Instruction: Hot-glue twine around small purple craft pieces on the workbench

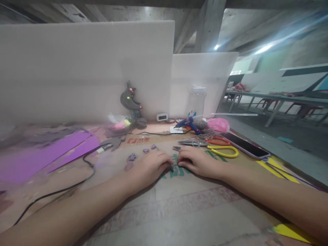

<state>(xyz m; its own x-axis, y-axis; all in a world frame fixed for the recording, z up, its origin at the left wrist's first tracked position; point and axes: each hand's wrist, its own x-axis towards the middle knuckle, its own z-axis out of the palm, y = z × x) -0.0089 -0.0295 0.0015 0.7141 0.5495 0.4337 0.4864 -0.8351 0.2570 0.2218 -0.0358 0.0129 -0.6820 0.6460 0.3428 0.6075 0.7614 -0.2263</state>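
My left hand [152,165] rests on the cardboard table cover, its fingers curled and thumb tucked in. My right hand [196,161] faces it a short way off, fingers bent into a pinch. Something small and dark seems to lie at the fingertips, too small and blurred to name. Behind my left hand are small purple pieces, one a flower-like cluster [131,157], and a flat purple disc [128,166]. Just behind my right hand lie scissors with a yellow handle [234,152] and a tool with a red handle [217,140]; their metal ends partly overlap.
Purple sheets [61,150] and a black cable [61,188] lie at left. Toward the back stand a dark crescent ornament [130,99], a small white digital clock [162,117], a blue glue gun [188,123] and a clear bottle [197,102]. A phone [244,145] lies at right.
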